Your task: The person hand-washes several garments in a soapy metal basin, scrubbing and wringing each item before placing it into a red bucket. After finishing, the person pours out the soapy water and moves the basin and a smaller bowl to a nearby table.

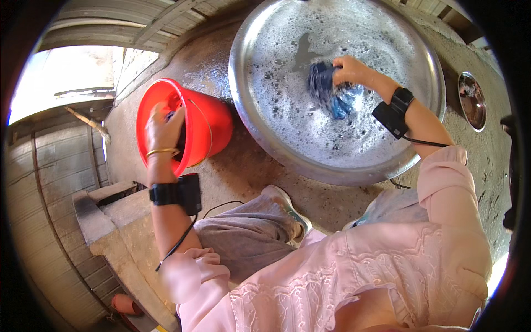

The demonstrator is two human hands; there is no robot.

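A wide metal basin of sudsy water stands before me. My right hand grips a wet, dark blue cloth at the water's surface, a little right of the basin's middle. A lighter blue part hangs at its lower end; motion blur softens the cloth. To the left, my left hand reaches into the mouth of a red plastic bucket with a wire handle. Dark cloth-like material shows inside the bucket. The bucket's wall partly hides those fingers, so their grip cannot be made out.
A small metal bowl sits on the concrete floor to the right. At left are a concrete ledge, a wooden stick and plank walls. Black devices with cables are strapped to both wrists.
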